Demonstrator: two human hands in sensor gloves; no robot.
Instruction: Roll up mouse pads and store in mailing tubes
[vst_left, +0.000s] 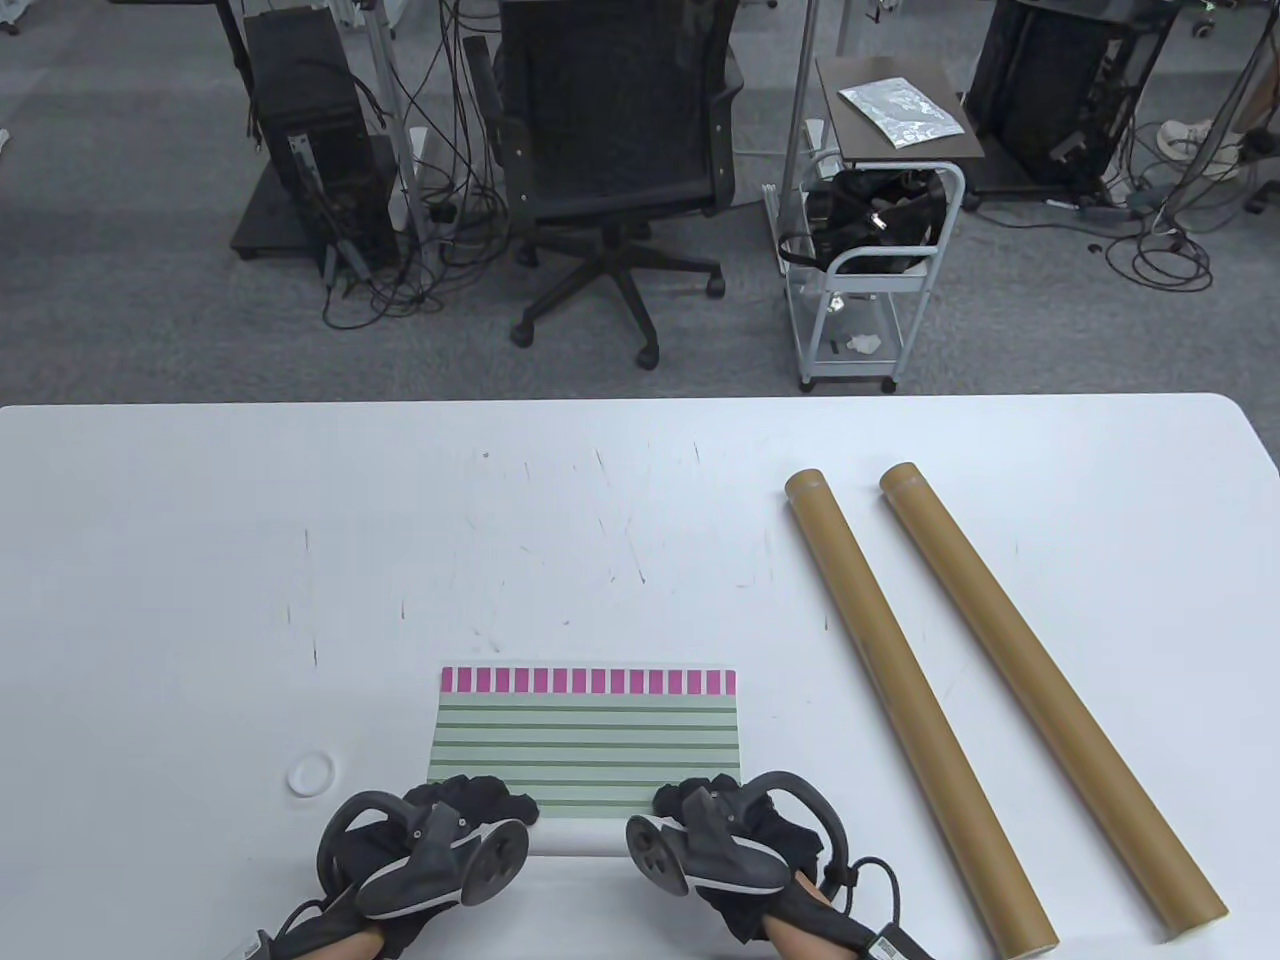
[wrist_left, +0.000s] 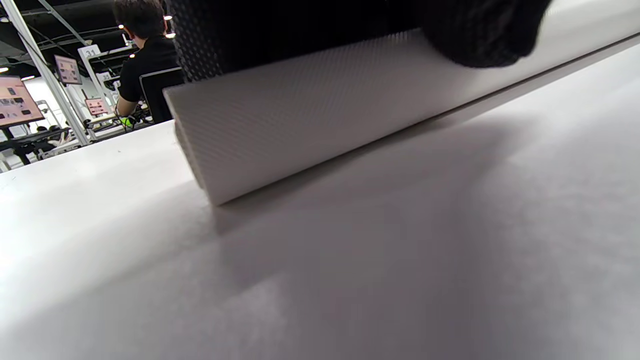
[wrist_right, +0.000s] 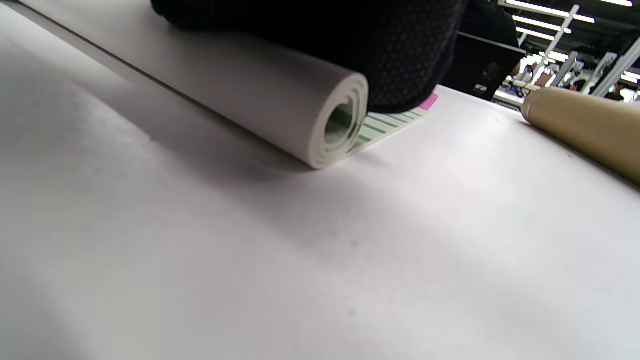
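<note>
— Where's the mouse pad (vst_left: 587, 738)?

— At the near edge of the white table (vst_left: 200, 560), its near end rolled into a white coil (wrist_right: 280, 107), the green-striped, pink-edged part flat beyond.

— And your hands?

— My left hand (vst_left: 440, 835) and right hand (vst_left: 720, 830) press down on the coil, one at each end, fingers curled over it.

— The tubes?

— Two brown mailing tubes (vst_left: 905, 690) lie right of the pad, side by side, apart from it. A small white ring (vst_left: 311, 774) sits left.
</note>
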